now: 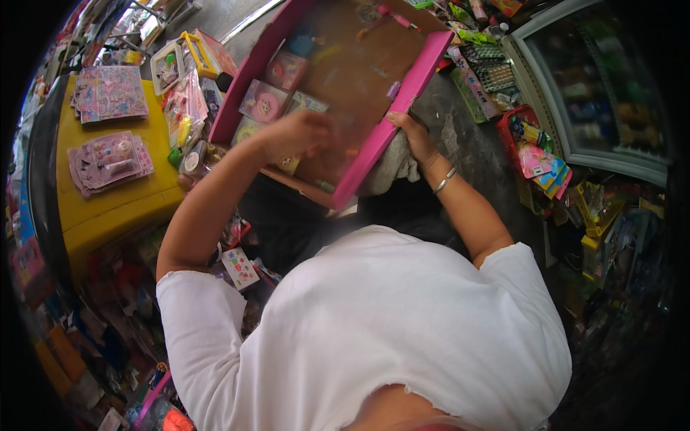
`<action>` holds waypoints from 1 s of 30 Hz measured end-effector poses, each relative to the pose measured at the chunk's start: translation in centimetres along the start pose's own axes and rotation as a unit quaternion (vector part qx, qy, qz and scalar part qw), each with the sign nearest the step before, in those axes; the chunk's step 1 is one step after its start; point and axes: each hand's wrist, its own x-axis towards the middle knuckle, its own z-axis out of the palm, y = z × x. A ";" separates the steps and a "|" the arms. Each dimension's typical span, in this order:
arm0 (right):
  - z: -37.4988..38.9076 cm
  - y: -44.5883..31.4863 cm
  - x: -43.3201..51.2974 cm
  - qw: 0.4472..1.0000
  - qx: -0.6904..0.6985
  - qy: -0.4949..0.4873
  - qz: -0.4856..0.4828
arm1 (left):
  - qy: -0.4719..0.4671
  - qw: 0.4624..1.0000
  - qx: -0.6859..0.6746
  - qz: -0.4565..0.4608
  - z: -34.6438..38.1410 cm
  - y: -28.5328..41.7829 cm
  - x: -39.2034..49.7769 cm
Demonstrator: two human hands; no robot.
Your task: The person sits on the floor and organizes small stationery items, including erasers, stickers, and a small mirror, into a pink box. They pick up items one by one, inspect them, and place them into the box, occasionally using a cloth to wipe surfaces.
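Observation:
A shallow cardboard box (372, 70) with pink sides lies tilted before me, over my lap. My right hand (412, 134) grips its pink right wall (396, 118), thumb on top. A grey cloth (396, 161) bunches under that hand; whether the fingers also hold it is unclear. Blurred, my left hand (304, 134) hovers over the box's lower left part, and what its fingers hold cannot be made out. Near it are a clear pack with a pink round item (265, 105), a red pack (287, 71) and a yellow pack (246, 132). A small purple item (394, 90) rests by the right wall.
At left, packs of stickers (111, 94) and pink toy sets (110, 160) lie on a yellow surface (86, 215). A red basket (515, 132) of packaged goods stands at right, beside a glass-doored cabinet (593, 91). Blister packs (488, 67) and other goods crowd the floor.

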 end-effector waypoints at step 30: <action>-0.4 1.0 0.4 0.992 -0.004 -0.064 -0.113 | 0.242 0.958 0.114 0.104 3.2 2.2 10.3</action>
